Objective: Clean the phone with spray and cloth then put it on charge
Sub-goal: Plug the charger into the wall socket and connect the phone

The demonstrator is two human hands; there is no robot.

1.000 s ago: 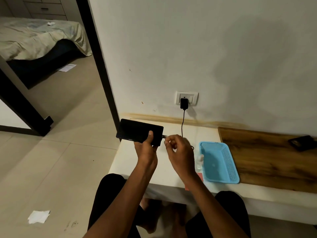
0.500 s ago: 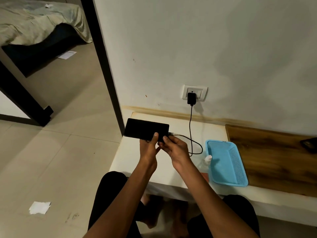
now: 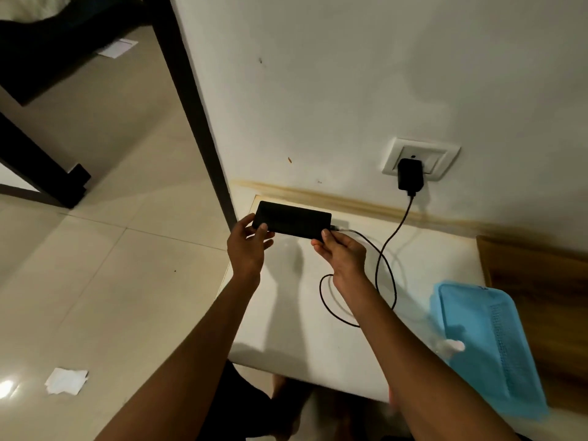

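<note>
Head view: beside the wall socket [image 3: 420,159], the white table [image 3: 286,313] lies under the phone [image 3: 294,223], gripped at its ends by left hand [image 3: 246,246] and right hand [image 3: 342,253]. Cable [image 3: 386,249] looks plugged in; only setting down remains.

A blue basket [image 3: 490,345] sits at the table's [image 3: 286,313] right front edge, beside a wooden board [image 3: 541,281]. White paper [image 3: 66,381] lies on the floor [image 3: 95,281]; another sheet [image 3: 117,48] lies near the bed [image 3: 47,33].
</note>
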